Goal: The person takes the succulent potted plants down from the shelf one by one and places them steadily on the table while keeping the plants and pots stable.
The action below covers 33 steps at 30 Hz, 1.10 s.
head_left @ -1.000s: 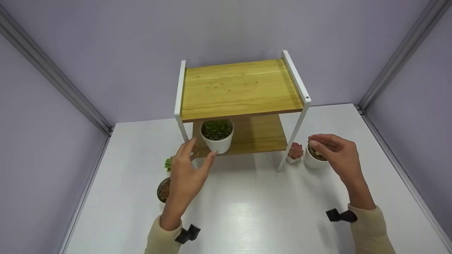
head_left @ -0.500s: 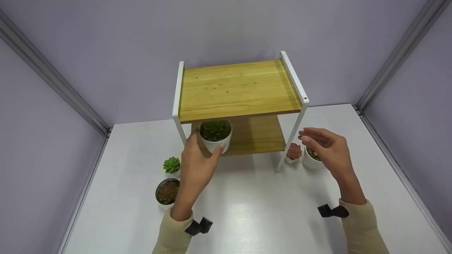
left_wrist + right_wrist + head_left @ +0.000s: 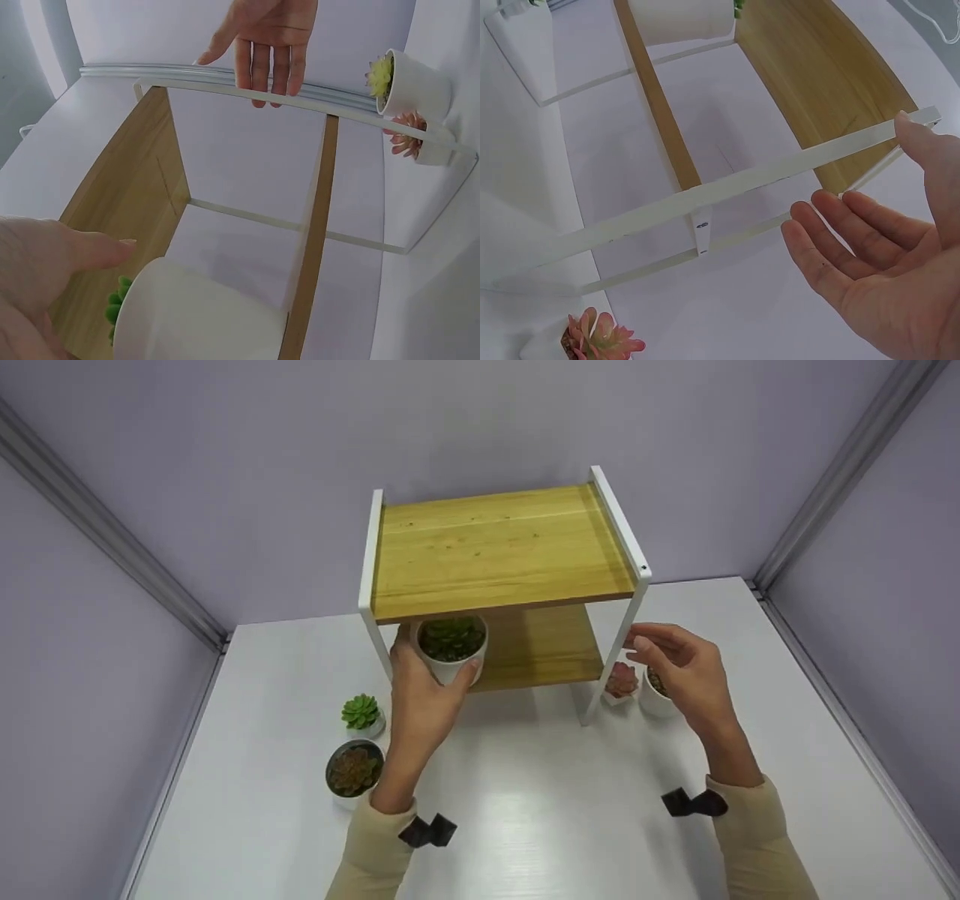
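My left hand (image 3: pixel 424 694) curves around a white pot with a dark green succulent (image 3: pixel 452 639), fingers at its left side and thumb across its front right. In the left wrist view a gap shows between the thumb (image 3: pixel 101 250) and the pot (image 3: pixel 195 315); contact is hard to judge. That pot stands at the left end of the lower board (image 3: pixel 551 649) of a wood-and-white rack. Beside the rack's right post my right hand (image 3: pixel 686 679) hovers, thumb and fingers apart and loosely bent, nothing between them. Whether its thumb (image 3: pixel 922 139) touches the post cannot be told.
Left of the rack stand a small bright green succulent (image 3: pixel 361 711) and a brownish one (image 3: pixel 352 770) in white pots. To the right, a pink succulent (image 3: pixel 621 680) sits near another white pot (image 3: pixel 657 703), partly behind my right hand. The upper board (image 3: pixel 502 551) overhangs the lower one.
My left hand has moved right and inward until it surrounds the pot on the lower board. My right hand has drifted left toward the rack's post. The pot stays in place.
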Available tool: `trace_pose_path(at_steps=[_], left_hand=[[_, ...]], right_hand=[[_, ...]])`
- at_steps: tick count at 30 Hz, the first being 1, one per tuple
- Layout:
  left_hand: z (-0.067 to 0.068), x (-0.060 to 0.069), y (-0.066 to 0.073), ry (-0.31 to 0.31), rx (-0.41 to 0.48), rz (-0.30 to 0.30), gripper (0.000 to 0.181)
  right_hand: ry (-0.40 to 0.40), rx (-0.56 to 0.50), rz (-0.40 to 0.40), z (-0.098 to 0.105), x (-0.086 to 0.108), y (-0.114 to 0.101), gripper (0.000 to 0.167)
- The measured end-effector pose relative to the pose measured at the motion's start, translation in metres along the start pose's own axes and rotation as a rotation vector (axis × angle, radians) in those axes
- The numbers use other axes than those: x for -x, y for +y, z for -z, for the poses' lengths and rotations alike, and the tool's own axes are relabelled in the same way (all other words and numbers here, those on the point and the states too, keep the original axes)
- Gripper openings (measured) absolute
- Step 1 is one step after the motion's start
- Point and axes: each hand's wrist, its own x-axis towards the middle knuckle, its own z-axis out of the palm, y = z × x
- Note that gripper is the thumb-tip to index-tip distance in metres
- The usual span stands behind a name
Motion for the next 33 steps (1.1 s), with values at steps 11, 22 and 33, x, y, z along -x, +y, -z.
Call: trace_pose_path(at_steps=[11, 22, 33], left_hand=[[-0.005, -0.013, -0.004, -0.015, 0.004, 0.046, 0.117], [-0.010, -0.026, -0.008, -0.053, 0.115, -0.004, 0.127], [-0.014, -0.029, -0.012, -0.058, 0.171, -0.030, 0.126]], right_hand=[[0.003, -0.012, -0.005, -0.010, -0.004, -0.006, 0.034], [-0.003, -0.056, -0.012, -0.015, -0.008, -0.010, 0.031], [0.007, -0.037, -0.001, -0.016, -0.011, -0.013, 0.032]])
